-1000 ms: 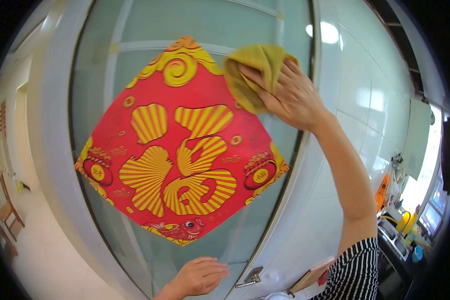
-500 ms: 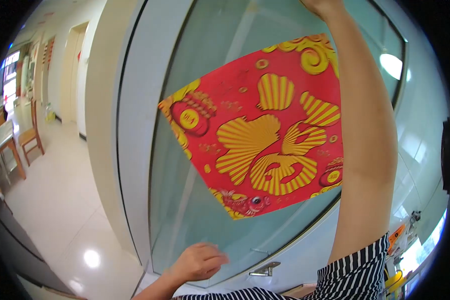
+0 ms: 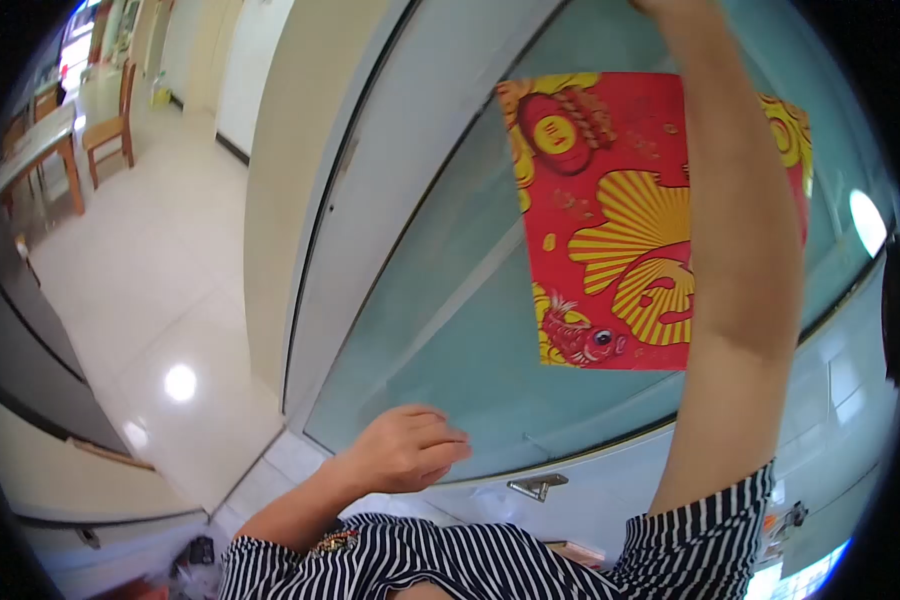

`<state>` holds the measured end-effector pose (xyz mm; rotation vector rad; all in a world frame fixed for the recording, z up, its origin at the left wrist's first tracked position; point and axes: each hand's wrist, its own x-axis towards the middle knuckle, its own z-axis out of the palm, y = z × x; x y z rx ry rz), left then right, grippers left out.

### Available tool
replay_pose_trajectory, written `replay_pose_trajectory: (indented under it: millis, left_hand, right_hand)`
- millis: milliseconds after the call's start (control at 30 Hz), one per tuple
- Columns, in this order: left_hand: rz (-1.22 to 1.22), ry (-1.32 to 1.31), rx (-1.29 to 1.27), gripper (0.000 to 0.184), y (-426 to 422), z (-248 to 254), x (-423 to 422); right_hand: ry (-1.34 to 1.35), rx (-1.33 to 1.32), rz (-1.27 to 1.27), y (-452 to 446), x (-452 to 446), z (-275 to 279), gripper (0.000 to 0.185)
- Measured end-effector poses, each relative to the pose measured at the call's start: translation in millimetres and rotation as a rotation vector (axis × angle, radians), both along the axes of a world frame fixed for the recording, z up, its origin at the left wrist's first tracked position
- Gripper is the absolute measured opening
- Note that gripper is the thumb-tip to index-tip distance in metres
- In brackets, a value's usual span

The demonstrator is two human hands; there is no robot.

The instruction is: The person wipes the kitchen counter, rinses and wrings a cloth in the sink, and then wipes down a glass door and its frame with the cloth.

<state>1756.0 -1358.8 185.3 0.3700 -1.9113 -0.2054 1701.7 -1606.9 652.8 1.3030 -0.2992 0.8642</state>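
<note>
A red square paper decoration (image 3: 610,220) with gold-striped shapes, a money bag and a fish lies against a greenish glass panel (image 3: 440,350). My right arm stretches up across it and hides its middle and part of its right side. The visible part of my right hand (image 3: 660,6) is at the top edge of the view, above the paper; its fingers are cut off. Low in front of the glass, my left hand (image 3: 410,450) is loosely closed, fingers curled together, with nothing visible in it. It is apart from the paper.
A pale frame (image 3: 395,130) borders the glass on the left. Below the glass is a metal handle or latch (image 3: 538,486). Tiled floor (image 3: 160,300) leads to a wooden chair (image 3: 110,130) and table (image 3: 45,150). Bags and other items (image 3: 195,570) sit at bottom left.
My view has turned, so the paper appears further right and more level, with more of it behind my right arm. My left hand stays low and loosely closed.
</note>
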Motion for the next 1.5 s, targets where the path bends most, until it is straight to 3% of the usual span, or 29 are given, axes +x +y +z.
replay_pose_trajectory:
  millis: [33, 100, 133, 200, 233, 267, 333, 367, 433, 467, 500, 567, 633, 667, 733, 767, 833, 900, 967, 1033, 1133, 1200, 1233, 1267, 1333, 1433, 1467, 1500]
  left_hand:
    - [-0.02, 0.004, -0.002, 0.025, 2, -2, 2]
    - [0.0, 0.008, 0.044, 0.025, 10, -11, 7]
    - [0.005, -0.007, 0.031, 0.024, 12, -14, 10]
    - [0.024, -0.025, 0.016, 0.024, 19, -14, 22]
    - [0.026, -0.023, 0.033, 0.024, 22, -15, 28]
    - [0.059, -0.025, 0.032, 0.024, 27, -16, 36]
    - [0.121, -0.02, 0.047, 0.023, 35, -24, 49]
    - [0.128, -0.016, 0.063, 0.023, 39, -29, 56]
    - [0.212, -0.03, 0.133, 0.024, 46, -44, 66]
    - [0.234, -0.032, 0.148, 0.025, 48, -52, 70]
    - [0.226, -0.029, 0.171, 0.025, 50, -57, 72]
    - [0.284, -0.019, 0.222, 0.026, 53, -65, 77]
    - [0.296, -0.009, 0.236, 0.027, 56, -75, 83]
    - [0.309, -0.026, 0.278, 0.027, 59, -80, 87]
    - [0.318, -0.044, 0.326, 0.027, 63, -90, 97]
    - [0.338, -0.065, 0.351, 0.024, 67, -93, 103]
    - [0.322, -0.088, 0.378, 0.021, 73, -99, 112]
    - [0.397, -0.124, 0.448, 0.026, 82, -106, 120]
    - [0.423, -0.148, 0.472, 0.025, 95, -108, 127]
    - [0.465, -0.177, 0.498, 0.025, 105, -111, 132]
    - [0.513, -0.196, 0.536, 0.023, 122, -117, 128]
    - [0.506, -0.194, 0.546, 0.023, 128, -119, 117]
    - [0.493, -0.197, 0.546, 0.023, 131, -119, 110]
    - [0.47, -0.181, 0.544, 0.022, 132, -119, 101]
    - [0.41, -0.182, 0.54, 0.022, 134, -118, 81]
    - [0.331, -0.181, 0.495, 0.022, 143, -117, 52]
    - [0.301, -0.194, 0.503, 0.021, 147, -115, 46]
    - [0.271, -0.204, 0.51, 0.021, 152, -113, 41]
  right_hand:
    - [0.016, 0.029, 0.008, 29, 18, -30, 0.053]
    - [-0.271, 0.978, -0.913, 124, 52, -100, 0.052]
    - [-0.074, 1.165, -0.519, 111, 38, -107, 0.051]
    - [0.252, 1.022, -0.256, 75, 20, -174, 0.04]
    - [0.384, 0.718, -0.393, 62, 22, -230, 0.031]
    - [0.39, 0.734, -0.39, 63, 20, -266, 0.031]
    - [0.659, 0.609, 0.04, 79, 19, -313, 0.025]
    - [0.666, 0.622, 0.051, 79, 22, -312, 0.025]
    - [0.528, 0.944, -0.149, 71, 24, -288, 0.029]
    - [0.449, 0.746, 0.004, 66, 25, -274, 0.036]
    - [0.335, 0.592, -0.168, 75, 36, -255, 0.045]
    - [0.176, 0.553, -0.176, 78, 46, -247, 0.053]
    - [0.166, 0.591, -0.187, 65, 54, -277, 0.056]
    - [0.155, 0.622, -0.204, 58, 55, -300, 0.059]
    - [0.275, 0.777, 0.044, 44, 47, -368, 0.052]
    - [0.291, 0.829, -0.095, 39, 37, -417, 0.059]
    - [0.454, 0.972, -0.297, 60, 37, -481, 0.049]
    - [0.542, 1.067, -0.191, 57, 22, -575, 0.042]
    - [0.596, 1.088, -0.172, 66, -5, -625, 0.042]
    - [0.664, 1.303, -0.113, 82, -30, -636, 0.04]
    - [0.485, 1.243, -0.072, 83, -72, -598, 0.038]
    - [0.496, 1.092, -0.636, 119, -51, -478, 0.037]
    - [0.347, 0.987, -0.365, 95, -77, -462, 0.038]
    - [0.429, 0.508, -0.538, 94, -89, -422, 0.038]
    - [0.099, 0.672, -0.306, 124, -57, -348, 0.048]
    - [0.107, 0.799, -0.386, 131, -58, -367, 0.063]
    - [0.157, 0.65, -0.3, 120, -61, -402, 0.061]
    - [0.216, 0.671, -0.407, 120, -65, -445, 0.065]
